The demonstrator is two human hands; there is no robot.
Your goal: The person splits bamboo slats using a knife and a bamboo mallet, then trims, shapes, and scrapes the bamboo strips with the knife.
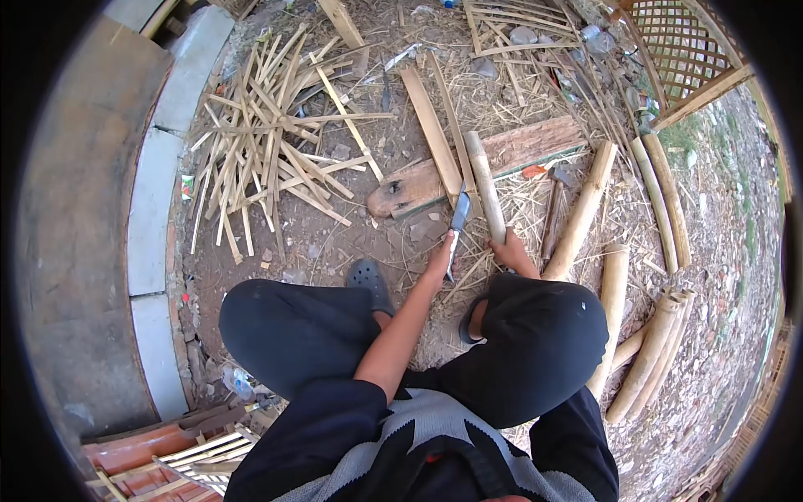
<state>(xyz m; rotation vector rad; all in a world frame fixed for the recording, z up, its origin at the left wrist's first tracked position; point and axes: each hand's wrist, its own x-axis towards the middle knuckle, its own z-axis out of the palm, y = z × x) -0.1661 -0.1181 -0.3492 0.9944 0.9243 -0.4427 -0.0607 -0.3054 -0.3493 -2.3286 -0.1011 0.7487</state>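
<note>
My left hand (441, 258) is closed around the handle of a large knife (460, 211), its dark blade pointing away from me. Just right of it, my right hand (514, 253) grips the near end of a bamboo pole (485, 186). The pole's far end rests by a worn wooden plank (519, 151) on the ground. Beside the blade, a flat split board (432, 130) and a thin strip (452, 117) lie across that plank. A tool that looks like a hatchet (554, 213) lies right of my right hand.
A heap of bamboo strips (268, 142) spreads at the left. Thick bamboo poles (581, 209) lie to the right, with more bamboo lengths (657, 356) near my right knee. A lattice panel (686, 50) stands at upper right. Concrete edging (155, 217) runs along the left.
</note>
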